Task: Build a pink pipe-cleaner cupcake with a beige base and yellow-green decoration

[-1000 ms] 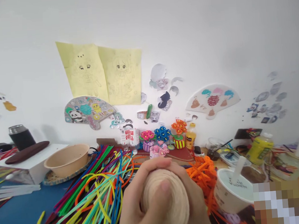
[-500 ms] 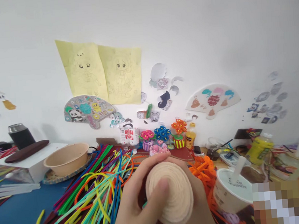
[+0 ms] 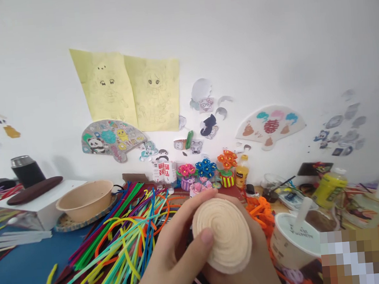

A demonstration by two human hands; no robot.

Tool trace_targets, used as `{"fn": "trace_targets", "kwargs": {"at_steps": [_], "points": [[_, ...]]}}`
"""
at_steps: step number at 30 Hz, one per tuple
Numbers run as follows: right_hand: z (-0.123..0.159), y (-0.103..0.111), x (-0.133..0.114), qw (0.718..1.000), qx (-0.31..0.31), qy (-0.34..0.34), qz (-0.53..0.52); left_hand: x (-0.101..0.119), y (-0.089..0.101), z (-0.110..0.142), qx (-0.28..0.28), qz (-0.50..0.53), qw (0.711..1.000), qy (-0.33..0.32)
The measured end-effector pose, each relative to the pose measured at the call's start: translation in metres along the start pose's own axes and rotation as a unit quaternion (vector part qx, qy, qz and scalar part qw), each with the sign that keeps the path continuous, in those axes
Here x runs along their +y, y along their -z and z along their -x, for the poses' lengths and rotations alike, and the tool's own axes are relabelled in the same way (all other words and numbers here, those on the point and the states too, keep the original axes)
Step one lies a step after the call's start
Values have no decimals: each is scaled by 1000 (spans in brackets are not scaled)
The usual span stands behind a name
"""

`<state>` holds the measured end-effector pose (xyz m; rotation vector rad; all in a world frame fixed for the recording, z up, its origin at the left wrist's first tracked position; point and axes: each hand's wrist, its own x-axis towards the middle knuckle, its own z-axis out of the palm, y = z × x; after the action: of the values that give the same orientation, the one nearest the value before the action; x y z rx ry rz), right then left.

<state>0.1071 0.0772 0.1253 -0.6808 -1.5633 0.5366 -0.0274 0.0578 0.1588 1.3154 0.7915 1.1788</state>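
Observation:
Between both hands is a cream round coil (image 3: pixel 226 239), wound in a spiral like fuzzy pipe cleaner, its flat face tilted toward me. My left hand (image 3: pixel 175 252) grips its left side; the thumb presses on the spiral near the centre, and the other fingers curl over the top and behind. My right hand (image 3: pixel 255 250) wraps the right side and underside, its fingers mostly hidden behind the coil. Just left of the hands lies a loose heap of coloured pipe cleaners (image 3: pixel 128 238). Orange pipe cleaners (image 3: pixel 260 213) are bunched behind the right hand.
A lidded cup with a straw (image 3: pixel 297 238) stands close by on the right. Pipe-cleaner flowers in small pots (image 3: pixel 206 171) and a yellow bottle (image 3: pixel 242 173) line the wall. A tan bowl (image 3: pixel 85 200), white box (image 3: pixel 44 214) and dark flask (image 3: pixel 28 172) stand left.
The coil has moved slightly right and up, and its face has turned a little. My left thumb has slid from the middle of the spiral toward its left side.

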Motion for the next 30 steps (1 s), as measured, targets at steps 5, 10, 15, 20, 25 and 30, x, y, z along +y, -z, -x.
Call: {"fn": "trace_targets", "kwargs": {"at_steps": [5, 10, 15, 20, 25, 30], "points": [[2, 3, 0, 998, -4, -49, -29, -3, -1, 0, -23, 51, 998, 5], [5, 1, -2, 992, 36, -120, -33, -8, -3, -2, -24, 73, 997, 9], [6, 2, 3, 992, 59, -107, 25, -10, -6, -3, -23, 94, 995, 16], [5, 8, 1, 993, 33, -97, 62, -8, -7, -5, -23, 74, 997, -2], [5, 12, -3, 990, 30, -83, 112, -5, -5, -7, -37, 50, 998, 9], [7, 14, -8, 988, 15, -67, 138, -5, -3, -5, -66, 50, 997, 8]]}}
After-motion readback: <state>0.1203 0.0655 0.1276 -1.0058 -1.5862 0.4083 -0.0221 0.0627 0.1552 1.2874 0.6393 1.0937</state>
